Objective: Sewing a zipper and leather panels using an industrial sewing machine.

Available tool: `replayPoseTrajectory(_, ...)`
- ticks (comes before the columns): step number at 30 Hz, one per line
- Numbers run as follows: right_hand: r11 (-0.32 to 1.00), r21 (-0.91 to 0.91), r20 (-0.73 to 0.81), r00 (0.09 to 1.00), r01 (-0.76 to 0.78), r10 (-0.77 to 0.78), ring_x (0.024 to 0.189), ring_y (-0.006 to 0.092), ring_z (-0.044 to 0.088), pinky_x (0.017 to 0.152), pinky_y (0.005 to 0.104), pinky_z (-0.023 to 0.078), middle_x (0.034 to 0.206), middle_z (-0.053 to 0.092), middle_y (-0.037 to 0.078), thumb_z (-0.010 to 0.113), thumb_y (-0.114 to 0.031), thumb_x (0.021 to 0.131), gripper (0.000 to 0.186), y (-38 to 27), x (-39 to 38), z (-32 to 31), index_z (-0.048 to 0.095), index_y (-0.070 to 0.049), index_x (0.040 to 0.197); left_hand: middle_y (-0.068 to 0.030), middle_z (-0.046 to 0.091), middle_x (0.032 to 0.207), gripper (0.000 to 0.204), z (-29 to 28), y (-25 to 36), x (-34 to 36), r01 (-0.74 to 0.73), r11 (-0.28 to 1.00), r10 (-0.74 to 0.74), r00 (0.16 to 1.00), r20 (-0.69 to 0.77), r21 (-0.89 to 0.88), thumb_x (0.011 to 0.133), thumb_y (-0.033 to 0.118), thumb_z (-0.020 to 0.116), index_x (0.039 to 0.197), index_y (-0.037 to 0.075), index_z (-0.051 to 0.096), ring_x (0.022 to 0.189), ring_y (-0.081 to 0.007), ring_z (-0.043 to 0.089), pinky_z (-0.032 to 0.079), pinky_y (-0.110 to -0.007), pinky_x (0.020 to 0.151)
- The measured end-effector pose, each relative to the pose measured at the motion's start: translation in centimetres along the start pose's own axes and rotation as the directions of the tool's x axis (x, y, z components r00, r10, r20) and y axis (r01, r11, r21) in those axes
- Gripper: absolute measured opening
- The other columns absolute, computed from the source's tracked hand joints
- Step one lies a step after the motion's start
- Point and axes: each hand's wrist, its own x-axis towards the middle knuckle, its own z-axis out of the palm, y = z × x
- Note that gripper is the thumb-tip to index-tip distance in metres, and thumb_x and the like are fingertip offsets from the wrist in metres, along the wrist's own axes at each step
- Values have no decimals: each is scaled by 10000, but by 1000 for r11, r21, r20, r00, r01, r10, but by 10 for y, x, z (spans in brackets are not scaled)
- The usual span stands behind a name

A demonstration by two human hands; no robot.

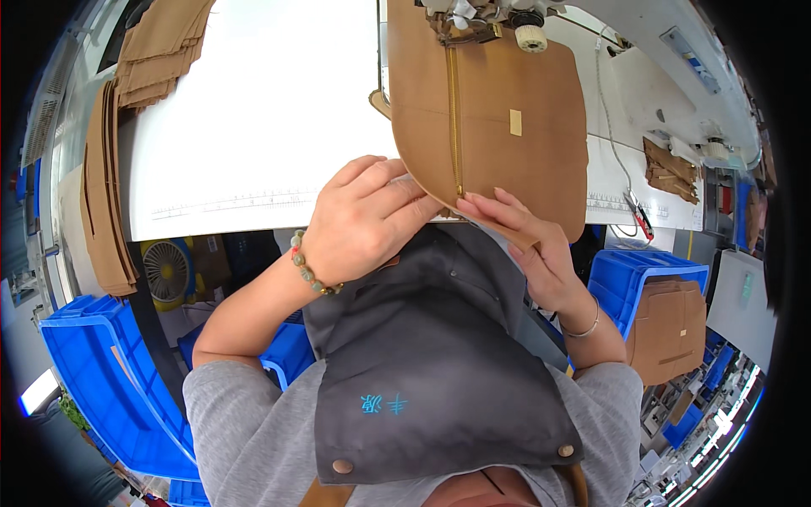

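Head view shows you with both hands at the near edge of a brown panel (541, 101), which lies under the sewing machine (473, 19) at its far end, bears a brass-toned zipper (454, 118) and hangs over the front of the white tabletop (270, 101). Your right hand (541, 249) is closed on that edge, fingers on top near the zipper's lower end, a strip of the edge turned up beside them; your left hand (363, 221) has its fingertips against the edge just to the left, but its thumb is hidden, so you can't tell how firmly it grips. If your two hands pull unevenly, the panel could swing under the machine and a line of stitching would likely wander off the zipper. Its overhanging part may also drag by its own weight if you let go with one hand. Squeezing the turned-up strip too hard could leave a crease, since the material looks bendable but smooth enough to mark. Keep the loose beaded bracelet (306, 269) on your left wrist in mind: it could snag the panel's edge or scuff its face.
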Motion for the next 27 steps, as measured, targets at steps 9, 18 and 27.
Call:
replayPoseTrajectory(9,1000,-10,0,1000,16,-16,1438,277,518,1265,539,186,1463,637,99,450,-205,1077,458,-1,1,0,544,-21,1486,-72,719,1060,244,3,14,1,85,996,-85,996,-16,2,679,79,795,920,52,764,966,-268,663,552,-379,817)
replayPoseTrajectory(18,1000,9,-40,999,9,-9,1431,283,525,1263,513,208,1448,645,115,440,-320,1098,501,3,-2,2,554,-4,1470,-5,690,994,210,9,16,2,65,993,-60,997,-53,100,706,118,732,909,77,761,964,-186,630,508,-324,815)
replayPoseTrajectory(27,999,40,-69,998,15,-12,1402,287,557,1262,498,223,1424,661,122,425,-415,1098,565,6,-4,3,564,-4,1459,5,689,991,213,8,14,2,26,998,-18,994,-110,66,702,125,713,906,87,759,949,-178,623,489,-318,773)
